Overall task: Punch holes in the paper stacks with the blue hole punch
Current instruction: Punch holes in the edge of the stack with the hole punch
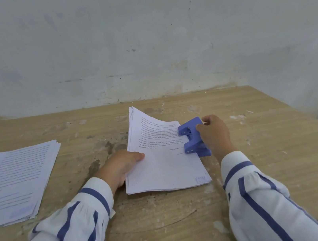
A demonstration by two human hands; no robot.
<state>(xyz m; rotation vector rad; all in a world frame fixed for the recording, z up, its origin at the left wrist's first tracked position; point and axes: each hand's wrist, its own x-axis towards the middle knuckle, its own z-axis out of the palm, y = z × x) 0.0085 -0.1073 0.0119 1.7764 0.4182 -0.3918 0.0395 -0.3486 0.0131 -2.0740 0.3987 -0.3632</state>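
stained wooden table point(262, 145), scuffed white wall point(141, 39)

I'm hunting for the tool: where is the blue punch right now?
In the head view, the punch sits right of centre on the right edge of the middle stack, held by the right hand.

Loose white sleeves point(68, 238) with broad blue stripes, gathered into blue-banded cuffs point(97, 192)
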